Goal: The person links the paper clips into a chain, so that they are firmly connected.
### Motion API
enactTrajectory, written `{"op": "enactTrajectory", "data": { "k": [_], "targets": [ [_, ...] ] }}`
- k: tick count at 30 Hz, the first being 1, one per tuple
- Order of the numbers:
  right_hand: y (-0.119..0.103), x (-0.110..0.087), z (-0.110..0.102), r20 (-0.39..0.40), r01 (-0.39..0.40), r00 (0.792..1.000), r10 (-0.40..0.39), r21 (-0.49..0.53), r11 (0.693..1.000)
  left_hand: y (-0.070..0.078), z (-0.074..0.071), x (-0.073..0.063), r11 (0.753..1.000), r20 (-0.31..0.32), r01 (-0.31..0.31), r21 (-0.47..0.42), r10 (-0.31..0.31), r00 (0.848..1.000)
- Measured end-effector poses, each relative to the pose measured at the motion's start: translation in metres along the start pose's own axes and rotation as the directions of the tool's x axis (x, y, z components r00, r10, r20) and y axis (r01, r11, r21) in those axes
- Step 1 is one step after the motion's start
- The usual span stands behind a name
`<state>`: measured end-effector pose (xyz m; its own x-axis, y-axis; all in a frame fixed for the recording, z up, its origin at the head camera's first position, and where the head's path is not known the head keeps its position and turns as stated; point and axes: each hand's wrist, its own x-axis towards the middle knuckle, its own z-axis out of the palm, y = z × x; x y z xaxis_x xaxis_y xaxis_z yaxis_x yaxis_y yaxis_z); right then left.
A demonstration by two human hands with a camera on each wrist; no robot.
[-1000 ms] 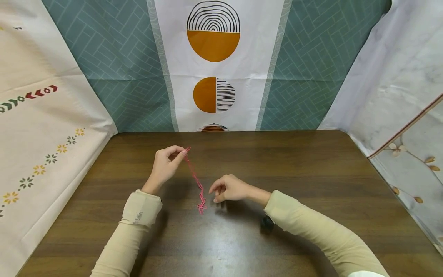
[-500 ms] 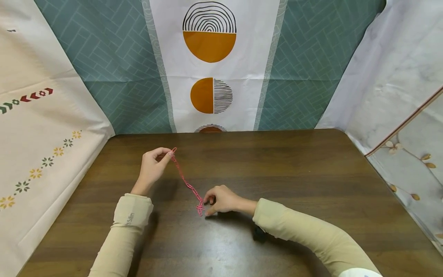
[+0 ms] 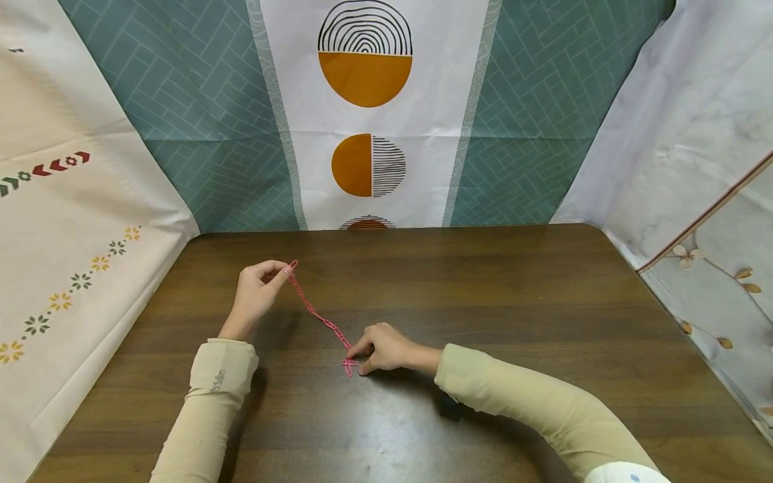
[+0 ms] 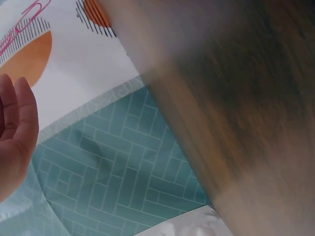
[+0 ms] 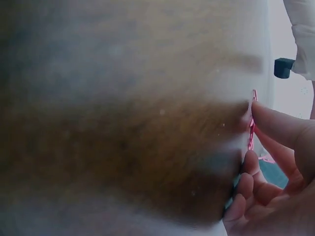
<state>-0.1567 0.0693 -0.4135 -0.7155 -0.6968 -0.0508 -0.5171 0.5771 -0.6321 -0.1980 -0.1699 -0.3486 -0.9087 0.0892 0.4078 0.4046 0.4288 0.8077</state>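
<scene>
A chain of pink paper clips [image 3: 331,326] runs slantwise between the hands, its far end raised and its near end bunched on the wooden table. My left hand [image 3: 253,292] pinches the raised end between thumb and fingers, with one clip poking out above. At the near end, my right hand [image 3: 386,349] has its index finger and thumb at the bunched clips. The right wrist view shows thumb and index finger meeting at the paper clip chain [image 5: 251,130]. In the left wrist view, part of the chain [image 4: 19,27] hangs beyond the fingers of my left hand [image 4: 17,123].
The brown wooden table [image 3: 483,282] spreads around both hands. A patterned cloth [image 3: 229,134] hangs behind it, with pale cloths at the left [image 3: 60,255] and right [image 3: 694,168]. A small black object [image 3: 449,406] shows under the right sleeve.
My left hand has moved left with its end of the chain, which stretches out more. My right hand has come down and left, from beside the chain to its bunched end.
</scene>
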Motion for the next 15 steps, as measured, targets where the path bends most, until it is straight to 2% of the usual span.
{"op": "enactTrajectory", "data": {
  "k": [15],
  "targets": [
    [0.0019,0.0010,0.0036,-0.073,0.046,0.996,-0.051,-0.075,0.996,-0.0004,-0.0043,-0.0004,1.000,-0.001,0.000,-0.028,0.000,1.000]
  ]
}}
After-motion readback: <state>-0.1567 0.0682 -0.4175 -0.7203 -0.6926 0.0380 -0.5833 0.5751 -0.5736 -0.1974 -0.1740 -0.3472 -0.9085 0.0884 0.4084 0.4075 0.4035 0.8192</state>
